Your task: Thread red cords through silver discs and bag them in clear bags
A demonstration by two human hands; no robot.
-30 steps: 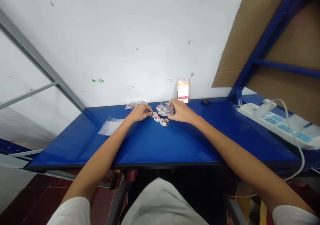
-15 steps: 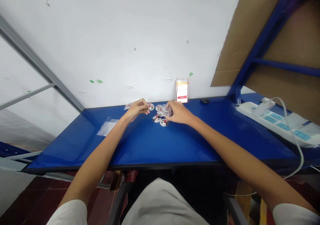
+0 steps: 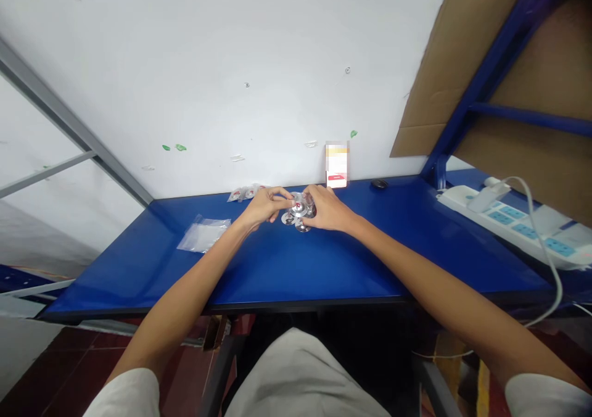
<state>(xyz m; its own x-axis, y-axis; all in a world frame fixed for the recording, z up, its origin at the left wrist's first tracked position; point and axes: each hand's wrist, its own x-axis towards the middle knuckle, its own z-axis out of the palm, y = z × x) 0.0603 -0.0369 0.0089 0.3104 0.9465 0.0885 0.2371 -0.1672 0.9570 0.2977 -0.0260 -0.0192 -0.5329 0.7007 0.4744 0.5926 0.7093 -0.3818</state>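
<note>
My left hand [image 3: 268,207] pinches a shiny round disc with a red centre [image 3: 300,207] between thumb and fingers, just above the middle of the desk's back part. Close against it on the right, my right hand [image 3: 327,207] curls around more shiny clear or silvery discs, partly hidden by its fingers. Below the hands, a loose disc [image 3: 287,218] and another disc [image 3: 302,226] lie on the blue desk. Left of my left hand, several discs in clear wrapping [image 3: 238,194] sit in a row near the wall.
A clear plastic bag [image 3: 203,234] lies flat at left on the blue desk [image 3: 300,275]. Against the wall leans a lit phone [image 3: 337,167]. A black mouse-like object [image 3: 379,184] and a white power strip [image 3: 513,222] with a cable are at right, below a blue frame [image 3: 467,84].
My left hand has moved right, bringing a disc beside my right hand. My right hand stays nearly in place. The wrapped discs at the back now show more fully.
</note>
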